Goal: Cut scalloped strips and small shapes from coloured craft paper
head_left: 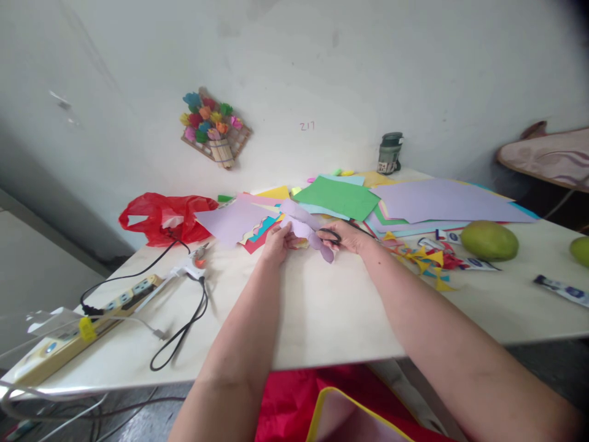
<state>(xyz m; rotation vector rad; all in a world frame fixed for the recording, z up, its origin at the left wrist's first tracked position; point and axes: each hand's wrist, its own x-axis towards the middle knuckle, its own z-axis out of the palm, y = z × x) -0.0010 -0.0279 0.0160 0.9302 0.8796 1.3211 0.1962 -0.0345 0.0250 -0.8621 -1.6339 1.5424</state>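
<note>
My left hand (278, 243) pinches a piece of lilac paper (299, 216) that is cut with a wavy edge. In my right hand (346, 237) is a pair of scissors with black handles (329, 236), held against the right side of that paper. The blades are mostly hidden by the paper and fingers. One curved strip of the lilac paper hangs down between my hands. Behind them lie sheets of coloured paper, among them a green sheet (340, 195) and a lilac sheet (230, 220).
Left on the table are a red plastic bag (197, 212), a glue gun (191, 267) and a power strip (124, 301) with cords. To the right lie paper scraps (426, 261), a green mango (489, 240) and a tube (564, 291). A bottle (389, 153) stands at the back.
</note>
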